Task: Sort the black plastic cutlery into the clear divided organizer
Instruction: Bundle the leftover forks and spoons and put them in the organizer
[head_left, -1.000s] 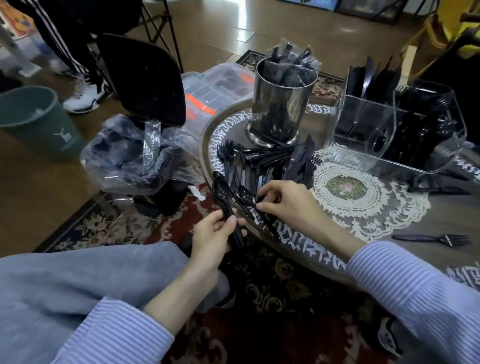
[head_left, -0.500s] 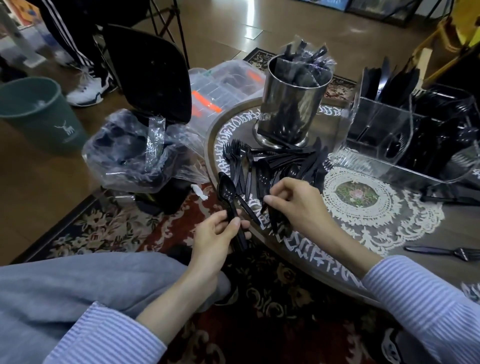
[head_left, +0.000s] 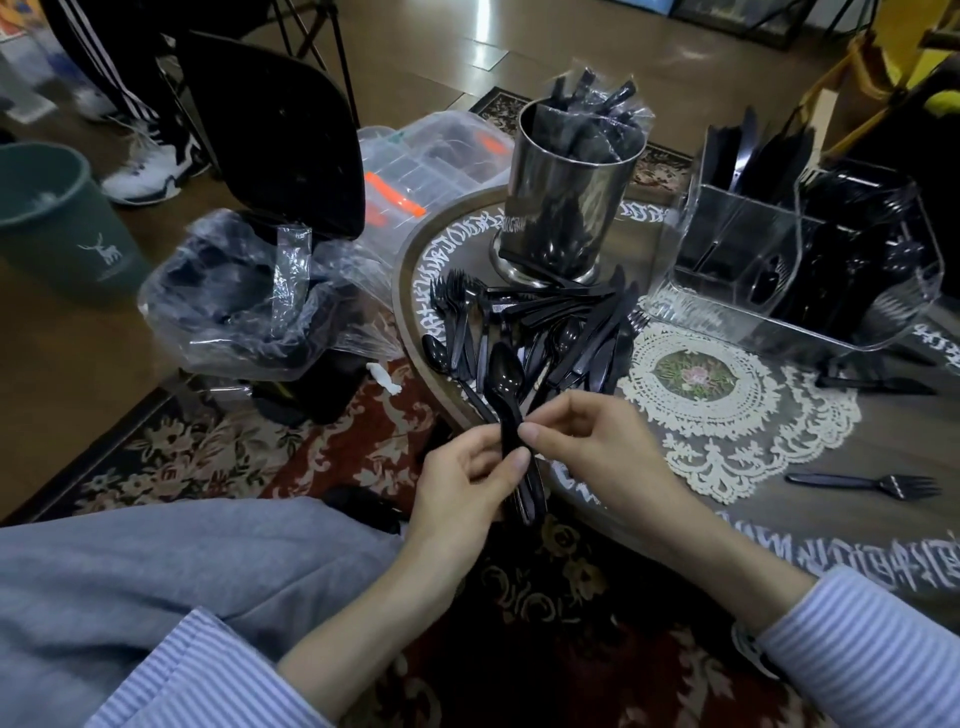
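Observation:
My left hand (head_left: 460, 480) grips a small bunch of black plastic spoons (head_left: 506, 376) by their handles, bowls pointing up, at the near edge of the round table (head_left: 779, 525). My right hand (head_left: 597, 452) pinches the same handles just to the right, thumb and forefinger together. A loose pile of black forks, knives and spoons (head_left: 550, 327) lies on the table behind the hands. The clear divided organizer (head_left: 800, 265) stands at the back right, with black cutlery upright in its compartments.
A steel cup (head_left: 566, 197) holding bagged cutlery stands behind the pile. A single fork (head_left: 872, 483) and a knife (head_left: 878, 384) lie at the right. A black bin with a plastic liner (head_left: 249, 306), a green bucket (head_left: 57, 223) and clear boxes (head_left: 426, 166) stand on the floor at the left.
My right hand left the pile and came to the spoon handles in my left hand, bringing a spoon. The bunch now sits closer to the table edge, bowls raised.

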